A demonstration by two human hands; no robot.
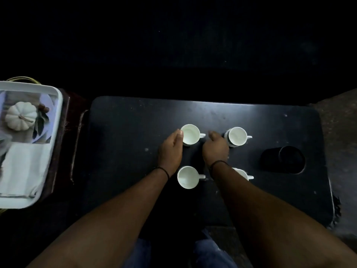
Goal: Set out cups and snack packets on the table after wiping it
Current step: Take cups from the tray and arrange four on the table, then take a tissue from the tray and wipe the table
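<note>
Far left, a white plastic tray [58, 97] with a pumpkin picture on its base holds a folded white cloth [23, 167]; no snack packets can be made out in this light. On the black rounded table [135, 120] four white ceramic cups stand upright in a square. The left hand [171, 149] curls its fingers round the side of the far-left cup [190, 134], thumb at the rim. The near-left cup [186, 177] stands apart, handle to the right. The right hand [215, 148] has loosely curled fingers against the far-right cup [237, 136]; whether it grips I cannot tell. The near-right cup [243, 174] is half hidden by the forearm. Best to slide each cup by its body, keeping handles aligned and rows even. A dark round object [284, 160] lies at right.
</note>
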